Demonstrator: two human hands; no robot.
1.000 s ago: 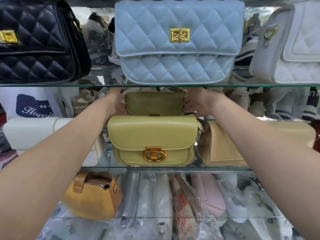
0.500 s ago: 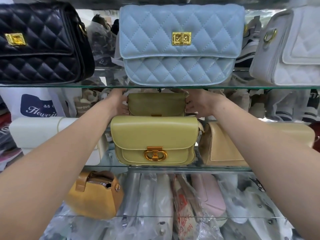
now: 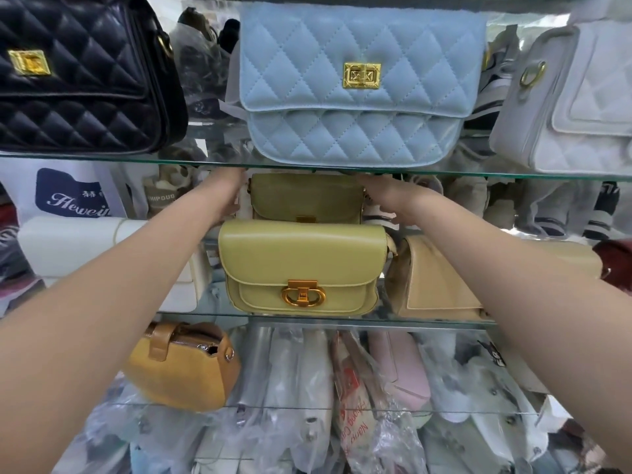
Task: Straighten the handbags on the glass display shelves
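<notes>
The olive-green leather flap handbag (image 3: 306,196) sits between the left hand (image 3: 225,196) and right hand (image 3: 388,200), each against one side. How far their fingers curl cannot be told.

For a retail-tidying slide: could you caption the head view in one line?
Left hand and right hand flank the olive handbag behind a yellow-green handbag on the middle glass shelf.

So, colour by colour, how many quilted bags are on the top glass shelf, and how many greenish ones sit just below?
Black quilted leather handbag: 1
Light blue quilted handbag: 1
White quilted handbag: 1
Olive flap handbag, behind: 1
Yellow-green smooth leather flap handbag, in front: 1
Total: 5
</notes>
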